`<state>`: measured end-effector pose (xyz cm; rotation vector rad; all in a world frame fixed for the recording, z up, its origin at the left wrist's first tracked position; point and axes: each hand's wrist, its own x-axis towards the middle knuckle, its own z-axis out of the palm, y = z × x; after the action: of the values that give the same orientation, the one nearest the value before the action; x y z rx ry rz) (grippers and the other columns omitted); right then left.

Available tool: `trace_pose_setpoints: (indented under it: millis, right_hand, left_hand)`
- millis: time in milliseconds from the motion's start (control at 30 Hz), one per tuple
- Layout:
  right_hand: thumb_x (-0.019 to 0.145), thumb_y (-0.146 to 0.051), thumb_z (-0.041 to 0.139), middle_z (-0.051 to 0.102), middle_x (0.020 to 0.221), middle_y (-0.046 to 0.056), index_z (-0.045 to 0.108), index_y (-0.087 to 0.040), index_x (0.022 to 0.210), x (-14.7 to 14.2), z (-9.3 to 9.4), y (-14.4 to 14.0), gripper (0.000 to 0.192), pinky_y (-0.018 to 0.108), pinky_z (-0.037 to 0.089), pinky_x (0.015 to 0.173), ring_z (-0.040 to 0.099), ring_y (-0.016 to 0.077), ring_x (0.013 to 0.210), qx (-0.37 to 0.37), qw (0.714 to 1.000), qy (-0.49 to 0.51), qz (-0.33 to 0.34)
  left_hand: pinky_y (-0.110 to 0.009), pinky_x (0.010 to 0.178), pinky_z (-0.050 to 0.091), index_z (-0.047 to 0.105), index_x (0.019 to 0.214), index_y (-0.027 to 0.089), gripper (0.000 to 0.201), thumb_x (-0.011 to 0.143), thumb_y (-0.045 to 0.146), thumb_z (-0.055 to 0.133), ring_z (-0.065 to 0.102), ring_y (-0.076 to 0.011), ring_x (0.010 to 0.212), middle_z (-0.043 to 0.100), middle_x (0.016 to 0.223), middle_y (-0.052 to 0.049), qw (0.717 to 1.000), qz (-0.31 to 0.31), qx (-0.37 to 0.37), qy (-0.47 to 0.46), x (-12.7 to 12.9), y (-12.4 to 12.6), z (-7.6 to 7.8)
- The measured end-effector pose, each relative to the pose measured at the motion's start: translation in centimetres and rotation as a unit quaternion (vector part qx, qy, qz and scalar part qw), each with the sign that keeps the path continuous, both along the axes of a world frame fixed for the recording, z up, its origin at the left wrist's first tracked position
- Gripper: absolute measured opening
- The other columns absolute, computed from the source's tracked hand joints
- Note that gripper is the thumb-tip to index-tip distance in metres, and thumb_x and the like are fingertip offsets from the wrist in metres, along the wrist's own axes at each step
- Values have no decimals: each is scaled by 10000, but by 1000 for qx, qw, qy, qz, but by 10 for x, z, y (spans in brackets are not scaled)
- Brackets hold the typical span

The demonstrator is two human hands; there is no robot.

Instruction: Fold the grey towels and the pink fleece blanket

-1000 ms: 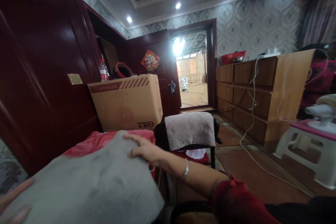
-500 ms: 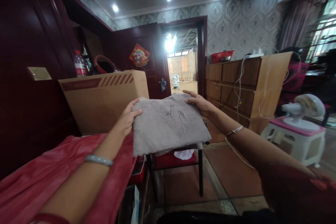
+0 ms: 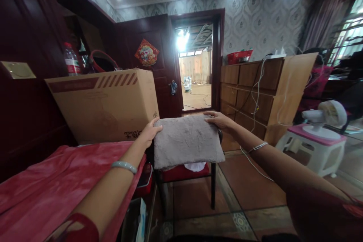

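left hand (image 3: 149,134) and right hand (image 3: 222,121) each pinch a top corner of a grey cloth (image 3: 188,140). i observe it between them, long axis left to right, neither hand nearer, at the back of a chair (image 3: 181,176); contact unconfirmed. tiled floor (image 3: 198,198) below; red blanket (image 3: 70,177) leftward.

A bottle (image 3: 72,61) apparently stands on the cardboard box (image 3: 98,107).

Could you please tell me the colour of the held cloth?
The cloth is greyish, best seen in the head view.
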<state>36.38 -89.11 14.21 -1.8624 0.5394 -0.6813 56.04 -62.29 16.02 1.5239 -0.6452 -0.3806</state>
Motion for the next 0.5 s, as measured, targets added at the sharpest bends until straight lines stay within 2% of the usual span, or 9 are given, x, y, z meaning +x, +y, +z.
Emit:
trace_pose_setpoints:
  millis: [133,333,500]
  right_hand:
    - [802,-262,684,745,1031,82,699,-142,1239,2,5,-3,453,345,534,870,685,225,898,-94,995,24,-34]
    - [816,-267,664,749,1088,94,758,-159,1091,1,3,-6,311,376,503,963,679,271,1048,-211,971,67,-88]
    - [863,-293,628,746,1118,85,751,-203,1138,-5,4,-4,314,394,499,974,674,283,1081,-284,947,111,-104]
  left_hand:
    - [-283,719,519,561,1408,187,705,716,100,665,634,-156,750,723,1046,-77,1000,-11,8,20,-3,3,3]
    - [-331,879,510,581,1381,140,688,701,125,682,648,-198,918,708,1110,-98,995,-8,53,-80,-5,0,0]
    - [-367,918,508,518,1435,110,730,724,183,666,661,-227,969,700,1125,-124,989,-1,76,-128,-1,-1,-4]
